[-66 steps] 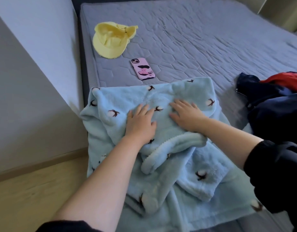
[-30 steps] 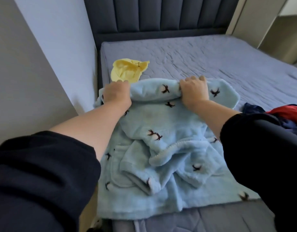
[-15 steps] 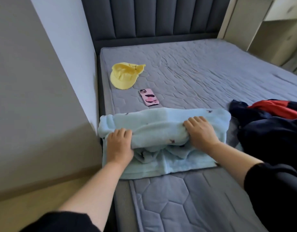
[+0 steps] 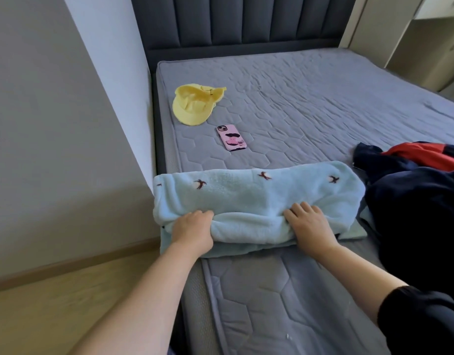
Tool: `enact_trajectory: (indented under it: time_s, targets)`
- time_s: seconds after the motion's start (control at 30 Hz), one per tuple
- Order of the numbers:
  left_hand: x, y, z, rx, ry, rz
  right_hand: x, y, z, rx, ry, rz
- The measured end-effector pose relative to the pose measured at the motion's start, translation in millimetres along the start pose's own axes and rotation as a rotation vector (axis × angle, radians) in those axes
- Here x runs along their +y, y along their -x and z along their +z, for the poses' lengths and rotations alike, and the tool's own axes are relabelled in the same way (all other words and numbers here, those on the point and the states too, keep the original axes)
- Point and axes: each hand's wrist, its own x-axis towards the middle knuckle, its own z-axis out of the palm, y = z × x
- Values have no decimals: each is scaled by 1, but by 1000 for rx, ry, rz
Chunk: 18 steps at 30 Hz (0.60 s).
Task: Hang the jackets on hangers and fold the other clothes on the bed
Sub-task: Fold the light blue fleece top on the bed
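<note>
Where the bed [image 4: 310,103] runs along its wall-side edge, a light blue robe [image 4: 259,196] is laid, folded into a thick band. Its near fold is gripped by the left hand [image 4: 192,230] and the right hand [image 4: 310,226], the fingers of each curled into the fleece. A yellow cap [image 4: 195,103] and a pink phone [image 4: 231,137] are seen beyond it, and dark clothes [image 4: 413,201] are heaped just to its right.

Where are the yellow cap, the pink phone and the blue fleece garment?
yellow cap [image 4: 192,108], head view, its crown.
pink phone [image 4: 231,138], head view, middle of its case.
blue fleece garment [image 4: 246,196], head view, top of the folded layer.
</note>
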Motion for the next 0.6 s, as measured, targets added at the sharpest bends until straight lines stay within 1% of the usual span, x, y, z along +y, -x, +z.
enact_trajectory:
  time_s: [0.07,0.13,0.23,0.27,0.33,0.4,0.43,0.5,0.53,0.6]
  targets:
    - [1,0,-4,82,26,-9,0,-2,-3,48,-65,75]
    - [0,1,-6,231,46,-17,2,-7,-7,134,-143,166]
    - [-1,-3,-12,384,102,-52,2,-19,-14,196,-190,222]
    - [-1,-5,-14,414,116,-69,2,-23,-17,177,-189,223]
    - [-1,-10,-17,424,144,-105,3,-35,-22,91,-150,217]
    - [-3,-21,-24,399,180,-127,10,-56,-32,-33,-52,177]
    - [-5,-30,-30,402,174,-117,15,-70,-38,-50,7,161]
    - [-10,-54,-44,459,97,-120,28,-100,-50,31,94,193]
    - [-12,-69,-54,510,72,-159,36,-116,-57,116,99,249]
    - [-10,-96,-79,644,90,-264,46,-145,-69,277,23,383]
